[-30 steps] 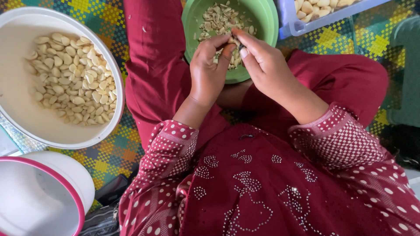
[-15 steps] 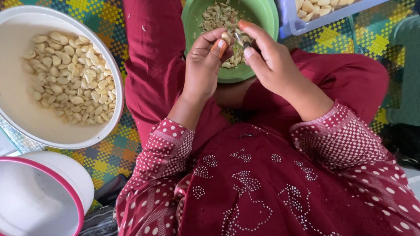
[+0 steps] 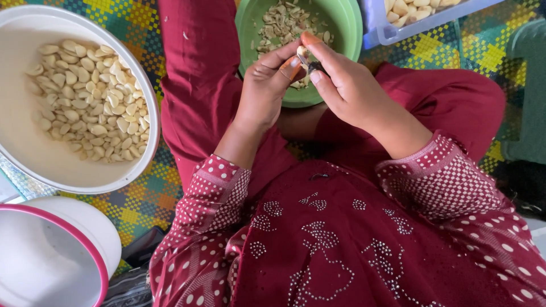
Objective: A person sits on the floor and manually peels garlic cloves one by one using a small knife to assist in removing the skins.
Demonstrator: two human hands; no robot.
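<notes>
My left hand (image 3: 266,85) and my right hand (image 3: 348,85) meet fingertip to fingertip over the near rim of a green bowl (image 3: 347,28). Between them they pinch a pale garlic clove (image 3: 302,53). The left thumb and forefinger grip the clove from the left. The right forefinger lies over its top, and a small dark blade (image 3: 316,67) shows between the right thumb and fingers, against the clove. The bowl holds several scraps of pale peel (image 3: 281,23). Both arms wear dark red dotted sleeves.
A large white basin (image 3: 34,153) at the left holds many peeled cloves (image 3: 85,96). A white bucket with a pink rim (image 3: 85,244) stands at the lower left. A pale blue tray (image 3: 421,23) with more cloves sits at the top right. All rest on a chequered woven mat (image 3: 142,210).
Both hands have lifted a little toward the bowl's centre with the clove. The fingers have shifted their hold on it, the right forefinger now on top.
</notes>
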